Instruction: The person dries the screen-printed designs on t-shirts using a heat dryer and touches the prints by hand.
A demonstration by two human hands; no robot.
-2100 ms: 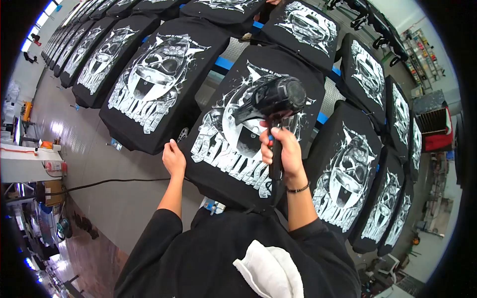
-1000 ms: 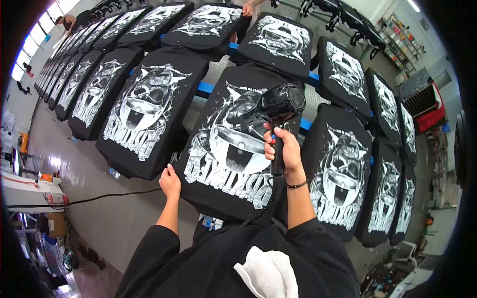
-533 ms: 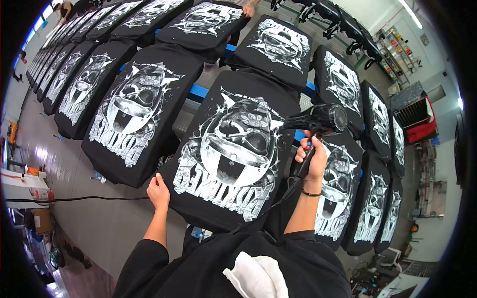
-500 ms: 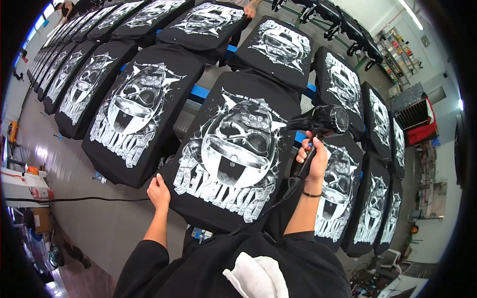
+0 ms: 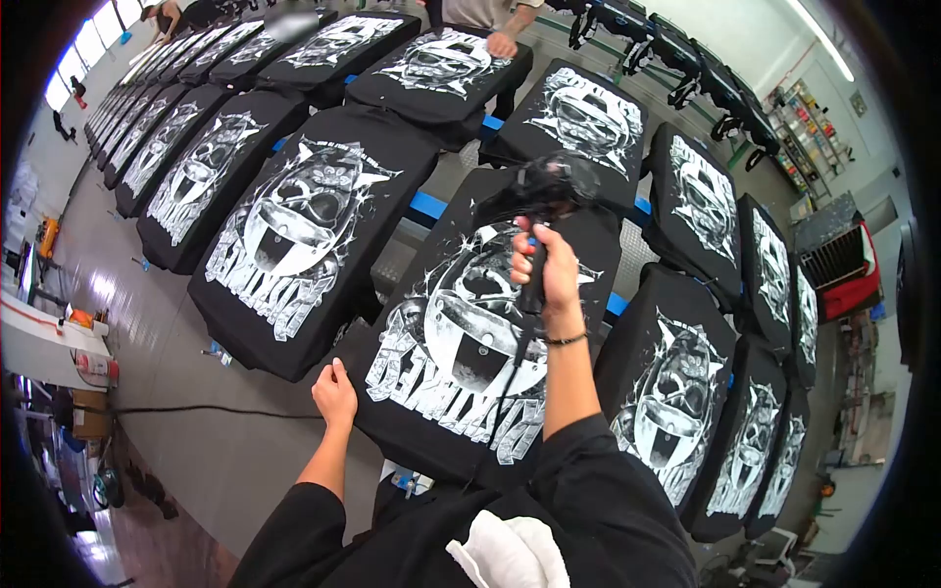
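In my right hand [image 5: 551,272] is a black hair dryer [image 5: 544,186], gripped by its handle, its cord hanging down past my wrist. The dryer is over the upper part of a black T-shirt [image 5: 456,377] stretched on a flat board, apart from the cloth. A white and grey print of a masked head with large lettering covers that shirt; my right arm and the dryer hide part of it. My left hand [image 5: 335,394] is closed at the board's near left edge, thumb up, its fingertips partly hidden.
Rows of boards with the same printed shirts stand left [image 5: 309,216], right [image 5: 671,392] and ahead. A co-worker's hand [image 5: 502,44] is over a far shirt, and another person [image 5: 162,22] bends at far left. A dark cable [image 5: 216,408] crosses on the left.
My right hand has swung the hair dryer left and away from me, from the shirt's right side to over its top. The left hand stays at the edge. The view has shifted slightly.
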